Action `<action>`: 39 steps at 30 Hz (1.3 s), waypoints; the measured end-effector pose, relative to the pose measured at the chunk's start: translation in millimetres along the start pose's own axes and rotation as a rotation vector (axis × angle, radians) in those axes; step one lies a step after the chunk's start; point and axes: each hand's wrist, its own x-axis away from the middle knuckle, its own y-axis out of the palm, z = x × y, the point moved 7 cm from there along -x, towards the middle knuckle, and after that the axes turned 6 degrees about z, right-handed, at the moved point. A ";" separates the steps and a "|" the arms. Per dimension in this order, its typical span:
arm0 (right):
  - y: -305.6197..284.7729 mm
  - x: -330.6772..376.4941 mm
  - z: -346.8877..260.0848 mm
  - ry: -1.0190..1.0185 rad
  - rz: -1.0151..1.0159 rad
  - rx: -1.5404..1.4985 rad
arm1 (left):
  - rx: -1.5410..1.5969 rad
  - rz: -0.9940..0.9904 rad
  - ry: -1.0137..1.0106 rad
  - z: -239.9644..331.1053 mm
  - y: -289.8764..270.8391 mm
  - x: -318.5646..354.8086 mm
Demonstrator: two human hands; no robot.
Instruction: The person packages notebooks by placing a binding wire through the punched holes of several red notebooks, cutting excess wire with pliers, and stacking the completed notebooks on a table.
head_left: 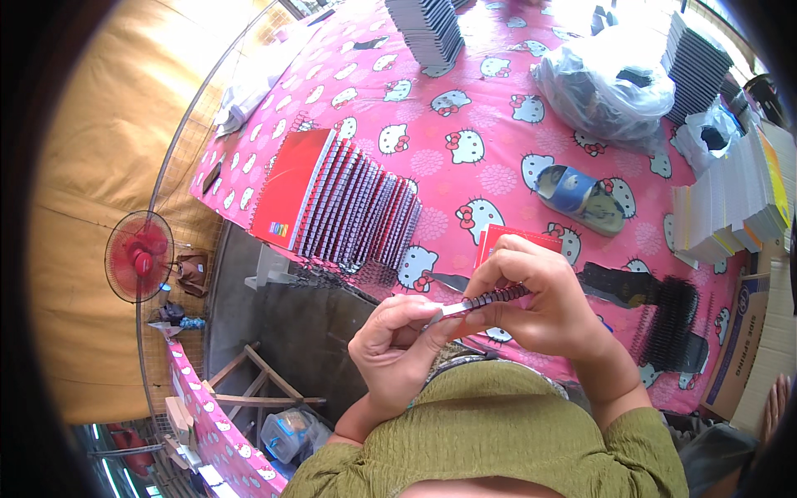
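Note:
Close in front of me, both hands hold a small spiral-bound notebook edge-on, with a dark coil (pixel 505 295) along its spine and a strip of white paper edge at its left. My left hand (pixel 390 340) is closed, pinching the left end between thumb and fingers. My right hand (pixel 544 303) is closed round the right part, thumb and fingers at the coil. The notebook's covers are mostly hidden by my fingers. Just beyond my right hand a red cover or booklet (pixel 496 236) lies on the pink patterned table cover (pixel 465 178).
Red spiral notebooks (pixel 290 191) are stacked at the left table edge. Black coils (pixel 674 319) lie at the right, by a cardboard box (pixel 741 349). Further off are a blue-and-olive slipper-shaped thing (pixel 573 195), a plastic bag (pixel 610 91) and paper stacks (pixel 730 203). A red fan (pixel 141 256) stands left.

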 end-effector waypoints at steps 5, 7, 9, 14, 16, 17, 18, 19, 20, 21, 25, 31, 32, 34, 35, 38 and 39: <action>7.3 -1.3 3.4 -0.016 -0.062 -0.006 | -0.001 0.000 0.002 -2.6 -5.0 0.0; 7.7 -2.7 -0.2 -0.078 -0.049 0.041 | -0.010 0.002 0.001 -4.2 -5.2 0.1; 9.5 -3.8 -2.3 -0.125 -0.045 0.079 | -0.036 0.015 -0.005 -4.9 -5.4 -0.7; 10.2 -6.7 -8.4 -0.016 -0.009 0.139 | -0.024 -0.005 -0.040 -5.1 -7.6 -1.2; 9.2 -3.5 -7.2 0.012 -0.036 0.149 | -0.058 -0.055 -0.027 -3.8 -3.8 -4.5; 8.1 -1.6 -5.3 0.026 -0.048 0.153 | -0.030 -0.054 -0.013 -4.9 -2.1 -5.8; 8.7 0.7 -2.9 0.031 -0.053 0.170 | 0.009 -0.041 -0.049 -8.0 0.5 -5.7; 10.0 2.2 -0.5 0.036 -0.058 0.186 | 0.049 -0.027 -0.085 -9.8 0.3 -5.9; 9.1 3.8 2.5 0.053 -0.054 0.210 | 0.041 -0.037 -0.080 -10.0 -0.1 -4.8; 8.6 2.9 0.2 0.024 -0.049 0.254 | 0.032 -0.048 -0.075 -10.7 -1.1 -3.4; -36.9 4.2 -35.0 0.034 0.192 0.425 | 0.008 -0.074 0.018 -8.3 -3.9 -9.1; 16.2 -10.1 -25.0 -0.128 -0.330 0.495 | 0.073 -0.049 -0.043 -10.4 2.9 -6.8; 13.4 -9.6 -24.5 -0.141 -0.304 0.473 | 0.074 -0.050 -0.040 -9.4 2.4 -8.4; 4.6 -7.6 -35.4 -0.165 -0.324 0.390 | 0.094 -0.069 -0.047 -9.2 0.1 -8.7; 10.0 -8.2 -29.3 -0.130 -0.360 0.434 | 0.098 -0.086 -0.059 -8.1 -0.7 -8.1; 26.4 -10.4 -11.3 -0.118 -0.363 0.556 | 0.060 -0.087 -0.093 -9.0 -1.0 -5.1; 24.1 -8.4 -18.6 -0.161 -0.334 0.528 | 0.078 -0.075 -0.096 -10.2 -0.3 -4.7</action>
